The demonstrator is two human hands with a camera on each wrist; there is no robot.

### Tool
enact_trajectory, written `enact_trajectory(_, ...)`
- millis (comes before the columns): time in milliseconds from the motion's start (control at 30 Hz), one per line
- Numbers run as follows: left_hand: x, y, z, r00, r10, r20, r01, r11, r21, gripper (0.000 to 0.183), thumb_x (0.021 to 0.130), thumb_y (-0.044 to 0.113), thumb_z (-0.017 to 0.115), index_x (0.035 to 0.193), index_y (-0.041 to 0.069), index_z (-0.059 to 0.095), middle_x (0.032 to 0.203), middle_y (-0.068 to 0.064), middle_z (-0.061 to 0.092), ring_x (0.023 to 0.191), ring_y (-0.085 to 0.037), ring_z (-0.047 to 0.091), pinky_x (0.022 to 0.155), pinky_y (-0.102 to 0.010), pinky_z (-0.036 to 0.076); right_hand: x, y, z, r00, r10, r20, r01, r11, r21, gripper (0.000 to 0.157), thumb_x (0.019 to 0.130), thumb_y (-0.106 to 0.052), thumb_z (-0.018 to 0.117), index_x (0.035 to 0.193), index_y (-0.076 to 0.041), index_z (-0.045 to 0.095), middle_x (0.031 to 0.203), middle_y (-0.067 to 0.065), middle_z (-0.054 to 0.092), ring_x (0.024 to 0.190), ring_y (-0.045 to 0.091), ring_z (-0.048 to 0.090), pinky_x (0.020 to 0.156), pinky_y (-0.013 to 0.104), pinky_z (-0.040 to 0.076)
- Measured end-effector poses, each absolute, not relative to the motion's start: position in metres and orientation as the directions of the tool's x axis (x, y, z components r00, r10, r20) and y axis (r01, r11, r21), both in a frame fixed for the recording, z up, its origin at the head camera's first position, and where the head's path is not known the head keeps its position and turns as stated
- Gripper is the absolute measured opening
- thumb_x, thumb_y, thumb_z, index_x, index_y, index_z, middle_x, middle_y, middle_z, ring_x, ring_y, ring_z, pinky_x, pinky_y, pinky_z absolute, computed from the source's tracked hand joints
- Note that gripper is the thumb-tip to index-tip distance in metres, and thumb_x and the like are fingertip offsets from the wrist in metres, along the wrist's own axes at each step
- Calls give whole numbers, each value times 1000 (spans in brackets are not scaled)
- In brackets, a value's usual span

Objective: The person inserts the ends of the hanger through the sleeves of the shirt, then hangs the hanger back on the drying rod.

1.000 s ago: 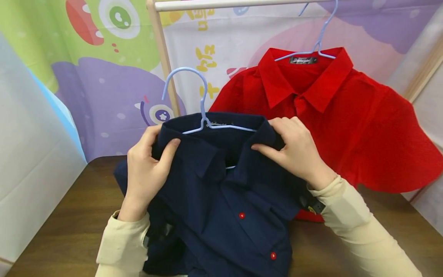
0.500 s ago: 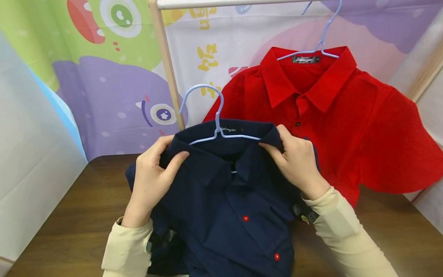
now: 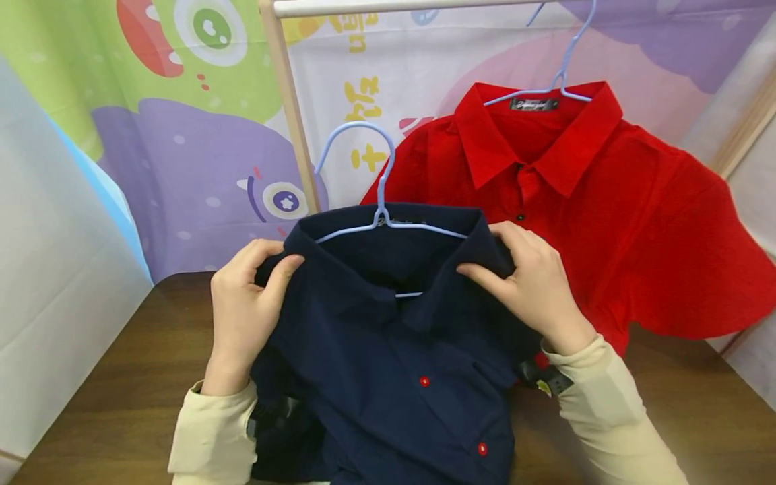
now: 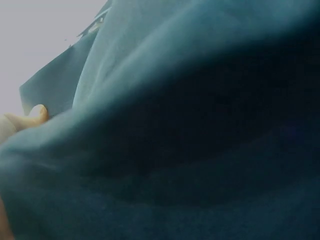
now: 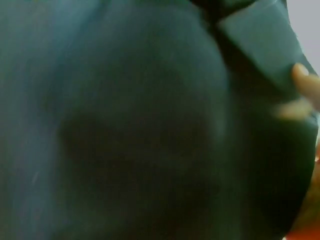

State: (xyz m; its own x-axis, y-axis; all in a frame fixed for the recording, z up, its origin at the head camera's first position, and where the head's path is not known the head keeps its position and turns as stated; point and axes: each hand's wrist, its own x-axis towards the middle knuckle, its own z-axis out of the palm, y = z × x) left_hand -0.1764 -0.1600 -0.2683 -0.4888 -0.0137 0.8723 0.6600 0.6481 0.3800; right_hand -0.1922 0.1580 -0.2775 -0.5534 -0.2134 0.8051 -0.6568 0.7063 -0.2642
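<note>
A navy shirt (image 3: 376,364) with red buttons is spread in front of me, its collar held up and its lower part down over the table. Inside the neck sits a light blue hanger (image 3: 388,168), its hook rising above the collar and its arms running under the cloth. My left hand (image 3: 245,300) pinches the collar's left side, thumb in front. On the right side of the collar my right hand (image 3: 533,276) does the same. Navy cloth fills most of both wrist views, with a left thumb (image 4: 37,115) and a right thumb (image 5: 302,80) at the edges.
Behind, a red shirt (image 3: 545,202) hangs on a second blue hanger (image 3: 566,64) from a rack with a white rail (image 3: 400,7) and a wooden post (image 3: 291,114). A brown wooden table (image 3: 121,377) lies below. A cartoon-print curtain (image 3: 200,148) covers the back.
The hanger and navy collar shifted right and the hook dipped, then the hook rose again. My hands have since spread wider, and the collar opening is broader. The red shirt stays hanging.
</note>
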Motion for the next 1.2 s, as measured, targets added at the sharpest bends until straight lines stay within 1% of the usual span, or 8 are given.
enact_trajectory(100,-176,-162,-268,-493,-28,869,663,635,397,12,76,7,72,80,-2,65,74,-11,64,71,-11,56,72,-13,40,-191,168,-280,-597,-205,776,-646,696,-314,39,70,-24,77,101,-9,60,90,5,64,75,16,54,69,30,41)
enact_trajectory(233,-176,-163,-267,-502,-31,864,671,617,412,12,76,7,72,80,-1,65,74,-11,64,72,-7,56,73,-13,41,-190,181,-284,-640,-188,745,-631,682,-370,29,76,-23,71,102,-11,61,90,3,64,77,13,55,70,26,40)
enact_trajectory(467,-174,-166,-265,-519,-56,853,683,572,454,10,75,5,72,80,-2,67,74,-10,64,72,2,54,71,-13,41,-194,195,-287,-663,-198,722,-628,672,-392,23,79,-19,69,101,-12,63,92,0,64,79,6,53,74,17,40)
enact_trajectory(633,-174,-165,-265,-526,-57,848,686,561,464,9,75,5,72,81,0,67,75,-9,64,72,2,53,71,-13,41,-198,198,-289,-685,-215,696,-641,632,-436,21,85,-16,64,106,-17,63,95,-4,65,81,-2,54,77,11,40)
enact_trajectory(733,-175,-163,-267,-546,-50,837,682,554,478,10,76,6,72,82,1,67,76,-8,65,72,1,53,71,-13,41,-200,197,-291,-646,-182,741,-670,600,-437,17,83,-12,65,100,-14,67,88,-4,66,75,-5,54,72,10,42)
enact_trajectory(867,-178,-163,-269,-585,-48,809,662,548,511,11,77,9,71,85,2,68,79,-8,66,74,3,53,72,-14,41,-203,196,-295,-549,-126,826,-735,544,-405,11,76,-7,71,87,-6,70,78,-6,66,66,-7,55,65,9,43)
enact_trajectory(1000,-180,-165,-270,-605,-21,796,649,565,509,13,78,11,71,87,2,68,82,-8,67,77,3,54,74,-13,41,-204,196,-296,-473,-91,877,-771,524,-361,9,73,-6,73,81,-2,71,75,-8,67,64,-9,55,62,7,43)
enact_trajectory(1200,-182,-170,-270,-600,-1,800,639,602,480,11,81,12,68,89,4,68,83,-8,67,81,5,55,77,-13,40,-205,199,-295,-449,-20,893,-773,510,-377,17,76,-14,71,77,2,70,76,-11,67,63,-10,55,60,7,42)
